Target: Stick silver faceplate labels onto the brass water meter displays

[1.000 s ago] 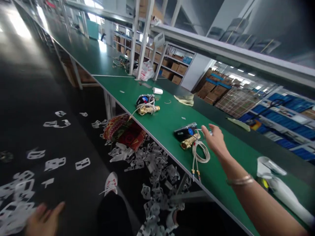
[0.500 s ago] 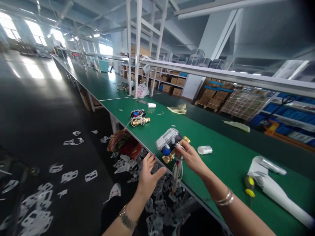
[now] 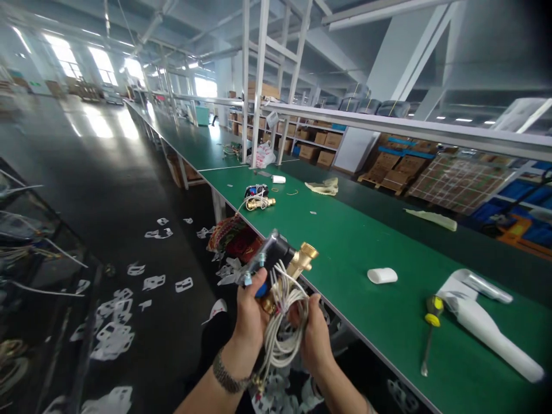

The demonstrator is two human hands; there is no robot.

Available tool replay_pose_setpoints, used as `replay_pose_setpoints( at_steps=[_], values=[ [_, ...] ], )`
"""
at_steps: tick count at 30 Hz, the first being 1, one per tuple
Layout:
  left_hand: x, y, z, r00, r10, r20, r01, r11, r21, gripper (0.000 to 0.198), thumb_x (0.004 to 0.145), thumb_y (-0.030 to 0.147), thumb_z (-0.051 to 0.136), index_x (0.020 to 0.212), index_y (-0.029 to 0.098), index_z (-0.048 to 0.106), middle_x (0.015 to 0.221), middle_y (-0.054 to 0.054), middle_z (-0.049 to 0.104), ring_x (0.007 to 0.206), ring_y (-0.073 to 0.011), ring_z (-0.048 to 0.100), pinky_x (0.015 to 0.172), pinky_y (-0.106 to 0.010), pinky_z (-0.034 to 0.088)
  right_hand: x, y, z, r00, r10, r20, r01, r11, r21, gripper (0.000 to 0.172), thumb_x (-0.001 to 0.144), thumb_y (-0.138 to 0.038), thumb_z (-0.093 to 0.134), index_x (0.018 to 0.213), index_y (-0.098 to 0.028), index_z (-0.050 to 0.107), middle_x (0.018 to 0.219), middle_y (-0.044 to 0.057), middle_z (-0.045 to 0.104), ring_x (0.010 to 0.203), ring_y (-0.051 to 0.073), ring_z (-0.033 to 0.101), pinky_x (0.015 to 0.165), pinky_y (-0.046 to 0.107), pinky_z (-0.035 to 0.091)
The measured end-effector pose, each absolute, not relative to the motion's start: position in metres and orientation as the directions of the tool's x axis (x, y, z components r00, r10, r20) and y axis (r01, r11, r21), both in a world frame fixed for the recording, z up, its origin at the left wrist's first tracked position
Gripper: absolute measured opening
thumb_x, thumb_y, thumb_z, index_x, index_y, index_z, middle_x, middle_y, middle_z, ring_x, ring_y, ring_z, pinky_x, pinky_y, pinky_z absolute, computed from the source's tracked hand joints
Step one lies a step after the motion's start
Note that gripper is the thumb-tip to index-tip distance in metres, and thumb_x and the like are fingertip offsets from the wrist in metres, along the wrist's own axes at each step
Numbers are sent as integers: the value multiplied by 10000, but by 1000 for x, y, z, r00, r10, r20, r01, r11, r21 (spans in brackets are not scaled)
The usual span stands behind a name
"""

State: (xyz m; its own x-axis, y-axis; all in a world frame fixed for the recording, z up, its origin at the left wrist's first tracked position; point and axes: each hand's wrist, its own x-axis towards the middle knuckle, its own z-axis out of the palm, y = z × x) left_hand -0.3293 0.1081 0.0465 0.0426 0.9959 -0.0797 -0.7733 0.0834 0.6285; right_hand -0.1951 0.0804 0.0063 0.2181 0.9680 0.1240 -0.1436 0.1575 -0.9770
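Note:
Beyond the front edge of the green bench, a brass-bodied meter [image 3: 276,253] is held tilted over the floor. My left hand [image 3: 250,313] grips its lower end near the blue part, the thumb across it. A bundle of pale cable [image 3: 284,328] hangs from the meter. My right hand [image 3: 315,333] is closed around the right side of this bundle; its fingertips are partly hidden behind the loops. A second brass meter with wrapped cable [image 3: 257,198] lies on the bench farther away.
On the green bench [image 3: 345,247] lie a white roll [image 3: 382,275], a yellow-and-black screwdriver [image 3: 433,313] and a long roll of plastic wrap [image 3: 495,339]. White cut-out scraps [image 3: 114,333] litter the floor. A dark rack with cables [image 3: 34,253] stands at left.
The meter has been lifted off the bench edge toward me and turned over. My left hand, open before, now holds it, while my right hand has shifted down to the cable bundle.

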Motion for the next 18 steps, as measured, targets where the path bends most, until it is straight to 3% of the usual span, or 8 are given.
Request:
replay_pose_setpoints(
  at_steps=[2, 3, 6, 9, 12, 15, 18],
  values=[
    [-350, 109, 42, 183, 972, -147, -826, 233, 513, 441, 760, 582, 748, 977, 199, 725, 841, -61, 778, 890, -313, 763, 853, -462, 624, -209, 86, 15, 297, 954, -25, -283, 63, -957, 637, 946, -797, 389, 622, -248, 370, 506, -73, 285, 450, 106, 237, 452, 268, 231],
    [-361, 110, 39, 219, 963, -157, -837, 268, 476, 440, 738, 585, 753, 946, 198, 731, 823, -68, 777, 886, -322, 763, 850, -475, 625, -214, 90, 22, 325, 945, -26, -293, 75, -953, 635, 939, -785, 439, 611, -247, 355, 500, -78, 276, 451, 100, 221, 454, 266, 208],
    [-384, 113, 24, 292, 950, -107, -838, 309, 449, 621, 668, 668, 728, 1041, 171, 749, 1041, -135, 790, 1095, -379, 725, 945, -502, 596, -229, 104, 45, 348, 919, 185, -209, 269, -940, 616, 920, -725, 568, 594, -225, 414, 532, -58, 362, 495, 102, 304, 500, 268, 256],
    [-394, 111, 1, 432, 902, -2, -832, 399, 385, 827, 632, 801, 675, 1145, 156, 740, 1190, -155, 755, 1282, -393, 631, 1069, -492, 523, -255, 111, 57, 267, 906, 328, -139, 373, -917, 605, 972, -694, 493, 591, -228, 428, 557, -40, 403, 525, 122, 359, 554, 288, 318],
    [-397, 100, -30, 464, 885, -42, -821, 447, 355, 659, 674, 780, 691, 910, 169, 760, 936, -139, 786, 1214, -402, 664, 1052, -511, 516, -279, 113, 54, 248, 846, 472, 150, 448, -882, 560, 1031, -640, 375, 668, -231, 499, 640, -2, 493, 616, 165, 455, 638, 322, 369],
    [-408, 93, -63, 355, 922, -154, -865, 386, 321, 560, 691, 687, 734, 830, 144, 749, 828, -153, 775, 1113, -421, 702, 996, -531, 534, -288, 127, 37, 102, 756, 646, 592, 476, -651, 531, 1029, -637, 354, 823, -210, 595, 846, 77, 609, 835, 239, 532, 817, 400, 397],
    [-442, 96, -97, 178, 942, -285, -929, 257, 266, 493, 735, 579, 750, 871, 105, 747, 784, -156, 760, 929, -366, 744, 882, -467, 575, -293, 155, 2, -96, 830, 550, 744, 427, -514, 591, 959, -731, 409, 972, -180, 623, 986, 141, 658, 958, 309, 563, 924, 490, 407]
  ],
)
